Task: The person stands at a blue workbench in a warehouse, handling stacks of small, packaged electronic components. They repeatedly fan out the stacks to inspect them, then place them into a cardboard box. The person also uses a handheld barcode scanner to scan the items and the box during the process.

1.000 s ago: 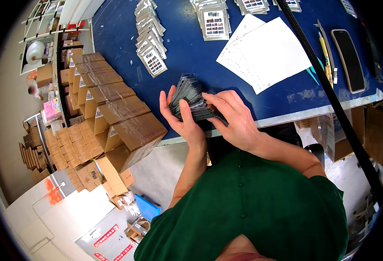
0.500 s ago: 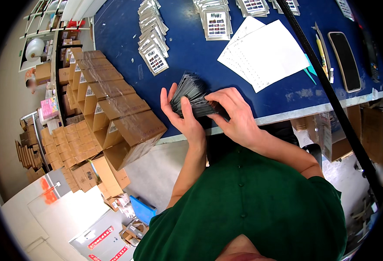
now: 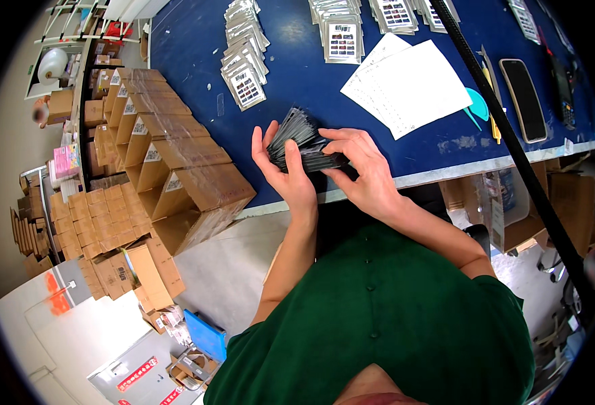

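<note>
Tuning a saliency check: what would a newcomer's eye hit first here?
Probably the dark fanned stack mid-picture, between left hand and right hand, at the blue table's near edge. Next, the green top filling the lower middle. Then the white sheets right of centre and the row of cartons along the table's left.

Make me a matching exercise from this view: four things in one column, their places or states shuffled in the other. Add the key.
Column one
1. Dark fanned stack
2. Paper sheets
3. Phone
4. Cardboard boxes

Column two
A. Dark-screened, right of the black strap
B. Brown, in a row by the table's left edge
C. Between the left hand and right hand
D. White, overlapping on the blue table

Pairs: 1-C, 2-D, 3-A, 4-B
</note>
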`<action>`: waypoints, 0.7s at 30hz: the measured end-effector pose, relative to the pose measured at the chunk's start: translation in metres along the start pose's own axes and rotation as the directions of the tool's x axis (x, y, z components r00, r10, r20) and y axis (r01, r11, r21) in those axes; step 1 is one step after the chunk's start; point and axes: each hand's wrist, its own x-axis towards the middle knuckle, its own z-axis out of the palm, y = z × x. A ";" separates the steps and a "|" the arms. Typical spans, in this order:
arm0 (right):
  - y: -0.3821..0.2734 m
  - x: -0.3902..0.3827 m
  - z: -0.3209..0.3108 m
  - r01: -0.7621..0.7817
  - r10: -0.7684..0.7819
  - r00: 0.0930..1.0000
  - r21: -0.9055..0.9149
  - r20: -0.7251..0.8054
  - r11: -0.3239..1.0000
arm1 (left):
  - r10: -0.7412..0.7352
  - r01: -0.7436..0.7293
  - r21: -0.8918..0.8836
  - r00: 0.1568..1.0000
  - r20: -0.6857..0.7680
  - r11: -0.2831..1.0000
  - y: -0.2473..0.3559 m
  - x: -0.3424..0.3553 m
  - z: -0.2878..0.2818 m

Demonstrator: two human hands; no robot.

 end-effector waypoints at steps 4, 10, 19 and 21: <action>-0.001 -0.001 0.000 0.004 -0.004 1.000 -0.013 -0.003 1.000 | -0.006 0.006 -0.010 1.000 -0.004 1.000 0.000 0.000 0.000; 0.001 -0.002 0.002 -0.004 0.004 1.000 0.016 -0.014 1.000 | -0.009 0.009 -0.013 1.000 -0.005 1.000 0.001 0.000 0.000; -0.005 0.002 0.001 -0.080 0.080 0.996 -0.006 0.039 0.997 | -0.033 0.032 -0.016 0.999 -0.010 0.999 0.004 0.001 0.002; -0.005 0.001 0.001 -0.079 0.080 0.996 -0.016 0.045 0.997 | -0.027 0.027 -0.014 1.000 -0.011 1.000 0.005 0.001 0.002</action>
